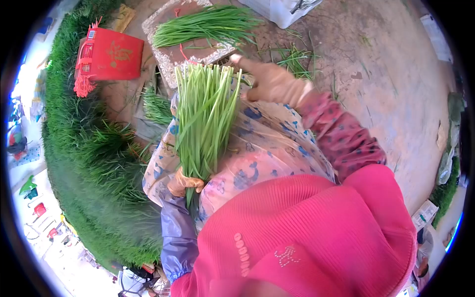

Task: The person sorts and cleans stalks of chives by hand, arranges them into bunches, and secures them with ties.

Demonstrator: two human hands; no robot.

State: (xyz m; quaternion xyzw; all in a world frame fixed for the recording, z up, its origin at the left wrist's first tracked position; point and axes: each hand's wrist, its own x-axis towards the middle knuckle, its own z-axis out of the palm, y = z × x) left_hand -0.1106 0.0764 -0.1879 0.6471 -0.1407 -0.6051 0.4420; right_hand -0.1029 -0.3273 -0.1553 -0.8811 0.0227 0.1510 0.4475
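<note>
A thick bunch of green stalks lies on my lap, its pale cut ends pointing away from me. Gloved, my left hand is wrapped round the leafy end of that bunch. My right hand, also gloved and blurred, is just right of the cut ends, thumb and fingers apart, holding nothing that I can see. A patterned apron covers my lap under the bunch. Beyond it, a second bunch of stalks rests across a patterned board, with a red tie beneath it.
At the left stands a red box with red ties at its side. A large pile of green stalks curves along the left. Loose stalks lie on the floor. A white basket is at the top.
</note>
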